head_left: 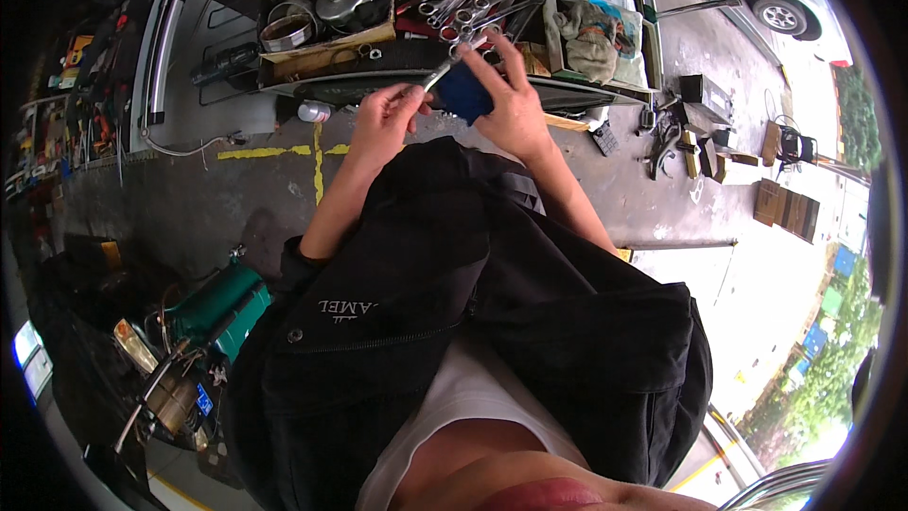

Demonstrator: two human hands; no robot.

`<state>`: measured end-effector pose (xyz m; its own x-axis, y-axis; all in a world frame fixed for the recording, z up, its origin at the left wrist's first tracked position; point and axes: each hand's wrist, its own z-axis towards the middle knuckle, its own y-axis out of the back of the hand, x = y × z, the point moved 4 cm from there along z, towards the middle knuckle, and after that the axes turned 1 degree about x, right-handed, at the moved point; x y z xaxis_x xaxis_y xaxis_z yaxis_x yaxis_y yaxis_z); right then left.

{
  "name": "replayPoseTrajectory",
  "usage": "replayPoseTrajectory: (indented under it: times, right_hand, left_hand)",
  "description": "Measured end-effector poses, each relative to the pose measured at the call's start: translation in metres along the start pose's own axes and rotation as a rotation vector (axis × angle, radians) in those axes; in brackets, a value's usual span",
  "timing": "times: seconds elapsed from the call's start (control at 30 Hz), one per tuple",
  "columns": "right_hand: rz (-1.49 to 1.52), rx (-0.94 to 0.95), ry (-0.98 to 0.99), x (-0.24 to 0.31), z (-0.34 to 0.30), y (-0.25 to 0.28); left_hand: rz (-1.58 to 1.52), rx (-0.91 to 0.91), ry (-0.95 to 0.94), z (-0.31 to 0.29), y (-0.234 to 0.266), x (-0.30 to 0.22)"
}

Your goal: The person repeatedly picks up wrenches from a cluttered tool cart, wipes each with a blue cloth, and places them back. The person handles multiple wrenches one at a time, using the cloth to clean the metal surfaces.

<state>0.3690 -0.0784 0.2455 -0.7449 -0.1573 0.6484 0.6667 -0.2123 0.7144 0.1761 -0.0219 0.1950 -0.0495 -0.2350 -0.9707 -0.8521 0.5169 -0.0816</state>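
Tool (438,74) and blue cloth (462,95) in hand
Left hand (385,121) clamps fingers on tool's near end, seemingly steadying it; right hand (515,118) has fingers clamped on the cloth

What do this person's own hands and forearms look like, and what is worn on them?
The left hand and right hand are gloveless, and the forearms bare. A black sleeve ends at the left forearm; no watch or bracelet shows.
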Motion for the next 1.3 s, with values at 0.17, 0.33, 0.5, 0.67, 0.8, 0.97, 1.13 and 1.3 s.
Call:
replayPoseTrajectory:
  times: [0.17, 0.33, 0.5, 0.67, 0.8, 0.97, 1.13, 1.3]
  right_hand:
    - [-0.053, -0.278, -0.106, -0.015, 0.000, 0.030]
    - [-0.210, -0.311, -0.074, -0.003, 0.011, 0.022]
    - [-0.136, -0.092, 0.051, 0.029, 0.004, -0.013]
    - [-0.096, 0.093, 0.276, 0.043, 0.011, -0.011]
    - [-0.139, 0.093, 0.296, 0.048, 0.010, -0.012]
    - [-0.185, 0.014, 0.317, 0.046, 0.011, -0.011]
    - [-0.256, -0.067, 0.241, 0.022, 0.022, 0.009]
    - [-0.384, -0.184, 0.090, -0.006, 0.020, 0.019]
  left_hand:
    - [0.212, -0.051, -0.034, 0.000, 0.011, 0.000]
    - [0.115, 0.115, -0.145, -0.006, -0.023, 0.006]
    - [0.460, -0.013, 0.000, 0.006, -0.022, 0.032]
    - [0.439, -0.082, -0.251, -0.001, -0.014, 0.021]
    - [0.495, -0.062, -0.329, -0.007, -0.015, 0.004]
    - [0.547, -0.028, -0.393, -0.010, -0.008, 0.013]
    - [0.389, -0.018, -0.353, -0.010, -0.004, 0.008]
    - [0.430, 0.040, -0.199, -0.017, -0.002, 0.000]
